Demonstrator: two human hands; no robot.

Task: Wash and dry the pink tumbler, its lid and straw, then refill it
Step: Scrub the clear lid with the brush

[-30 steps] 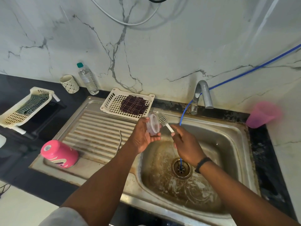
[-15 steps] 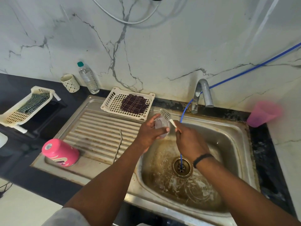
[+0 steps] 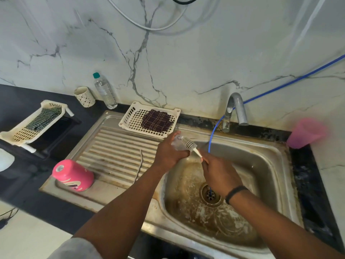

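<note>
Over the sink's left rim my left hand (image 3: 168, 153) grips the clear lid (image 3: 178, 144), mostly hidden by my fingers. My right hand (image 3: 218, 172) holds the white handle of a bristle brush (image 3: 189, 143), whose head lies against the lid. The pink tumbler (image 3: 73, 175) lies upside down on the drainboard's front left corner. A thin metal straw (image 3: 138, 166) rests on the drainboard ridges, to the left of my left arm.
The stained steel sink (image 3: 261, 165) has a grey tap (image 3: 236, 111) and a blue hose (image 3: 211, 135) running into the drain. A white basket (image 3: 128, 116) holds a dark checked cloth. A water bottle (image 3: 105, 91), patterned cup (image 3: 84, 97), second basket (image 3: 28, 126) and pink cup (image 3: 306, 132) stand around.
My left hand has turned the lid and lifted it slightly toward the basket. The brush head has moved from beside the lid to lie across it.
</note>
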